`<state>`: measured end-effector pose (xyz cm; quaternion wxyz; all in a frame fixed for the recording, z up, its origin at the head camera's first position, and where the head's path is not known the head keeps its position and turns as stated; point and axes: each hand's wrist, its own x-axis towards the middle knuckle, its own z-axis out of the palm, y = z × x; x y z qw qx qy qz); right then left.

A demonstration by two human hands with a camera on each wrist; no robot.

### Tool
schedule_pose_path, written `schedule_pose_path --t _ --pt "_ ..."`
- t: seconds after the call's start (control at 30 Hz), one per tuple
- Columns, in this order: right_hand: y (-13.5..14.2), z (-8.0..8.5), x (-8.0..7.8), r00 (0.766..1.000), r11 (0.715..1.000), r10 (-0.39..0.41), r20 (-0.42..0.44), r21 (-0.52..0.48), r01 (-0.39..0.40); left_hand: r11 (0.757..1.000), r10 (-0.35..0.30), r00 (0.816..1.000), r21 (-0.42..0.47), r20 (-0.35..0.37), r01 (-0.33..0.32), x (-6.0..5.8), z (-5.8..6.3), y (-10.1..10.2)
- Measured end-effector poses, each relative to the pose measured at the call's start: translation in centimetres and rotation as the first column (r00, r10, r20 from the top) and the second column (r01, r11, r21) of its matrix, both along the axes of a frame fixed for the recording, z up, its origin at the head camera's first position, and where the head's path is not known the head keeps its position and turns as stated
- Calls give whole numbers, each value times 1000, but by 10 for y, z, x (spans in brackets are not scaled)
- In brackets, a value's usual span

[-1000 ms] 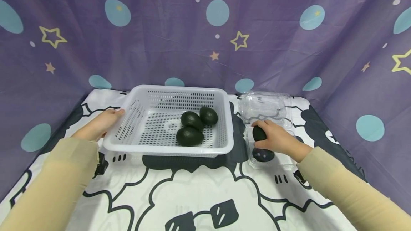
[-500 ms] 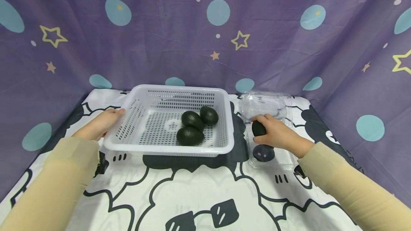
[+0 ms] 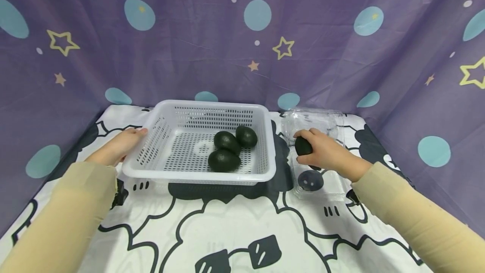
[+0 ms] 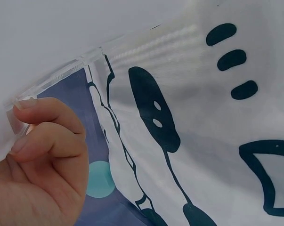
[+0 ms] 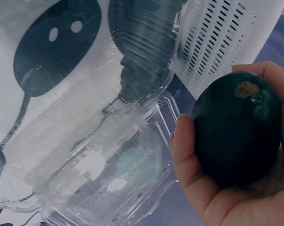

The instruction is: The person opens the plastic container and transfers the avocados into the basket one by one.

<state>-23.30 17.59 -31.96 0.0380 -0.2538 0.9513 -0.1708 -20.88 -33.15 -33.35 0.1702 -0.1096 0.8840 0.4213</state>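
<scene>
My left hand [image 3: 123,143] grips the left rim of a white perforated plastic basket [image 3: 197,176]. In the left wrist view its curled fingers [image 4: 57,141] sit at the basket's edge. Three dark green avocados [image 3: 224,161] lie together in the right half of the basket. On the right, my right hand [image 3: 329,155] holds another avocado [image 3: 303,145] over a clear plastic clamshell box [image 3: 333,191]. Fingers and thumb wrap this avocado [image 5: 236,141] in the right wrist view, its brown stem scar showing. No other avocado shows in the box.
The clamshell's clear lid [image 3: 312,123] lies folded back toward the curtain. A white tablecloth [image 3: 227,218] with black cartoon print covers the table; a printed dark oval shows through the box. Behind hangs a purple curtain [image 3: 212,45] with stars and dots.
My right hand has moved slightly up and left in the head view with the avocado, away from the clamshell's base. The left hand and basket stay where they were.
</scene>
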Motion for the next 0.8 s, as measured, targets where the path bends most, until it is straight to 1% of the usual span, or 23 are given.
schedule_pose_path --t 0.2,0.43,0.6,0.8 --pt "-5 9 -1 1000 1000 10 -1 -6 -10 1000 1 1000 0 11 -1 -1 0 -1" --pt "-12 16 -1 999 999 36 -40 -9 -36 1000 -3 1000 4 12 3 -1 -1 -1" --pt "-17 20 -2 997 999 45 -66 -11 -46 1000 8 1000 -18 8 -8 -1 -1 -2" --pt "-25 25 -2 996 998 55 -75 -19 -56 1000 12 1000 -28 3 -12 -1 -3 -3"
